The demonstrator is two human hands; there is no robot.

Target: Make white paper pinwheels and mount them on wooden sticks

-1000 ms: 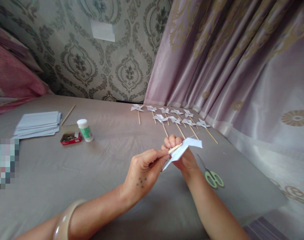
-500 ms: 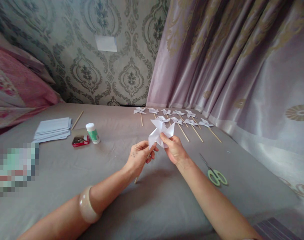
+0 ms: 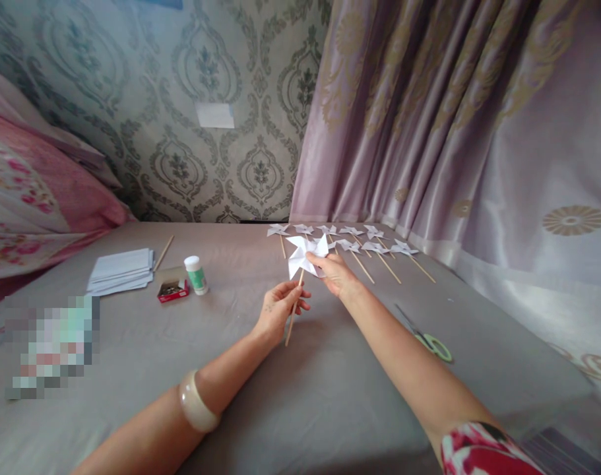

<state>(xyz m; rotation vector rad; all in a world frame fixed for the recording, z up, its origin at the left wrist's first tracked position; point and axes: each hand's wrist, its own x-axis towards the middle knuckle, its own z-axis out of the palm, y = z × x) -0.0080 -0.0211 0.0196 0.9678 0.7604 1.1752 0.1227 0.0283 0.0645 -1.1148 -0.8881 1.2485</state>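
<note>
A white paper pinwheel [image 3: 301, 256] is held up in front of me in both hands. My left hand [image 3: 279, 307] pinches its thin wooden stick [image 3: 291, 322] a little below the paper head, and the stick's lower end points down. With thumb on the front of the paper, my right hand [image 3: 338, 274] grips the right side of the head; the fingers behind are mostly hidden. Beyond my hands, several finished pinwheels [image 3: 376, 248] lie in two rows, their sticks toward me.
On the left of the grey cloth surface [image 3: 260, 409] are a stack of white paper [image 3: 121, 270], a loose stick [image 3: 164, 252], a small red box [image 3: 173, 290] of metal bits and a green-and-white bottle [image 3: 196, 276]. Green-handled scissors [image 3: 433, 346] lie partly under my right forearm. A curtain [image 3: 404, 119] hangs behind.
The pinwheel has moved slightly farther away and left, its stick now more upright and showing more below the head. My left hand sits lower on the stick. The view has tilted up.
</note>
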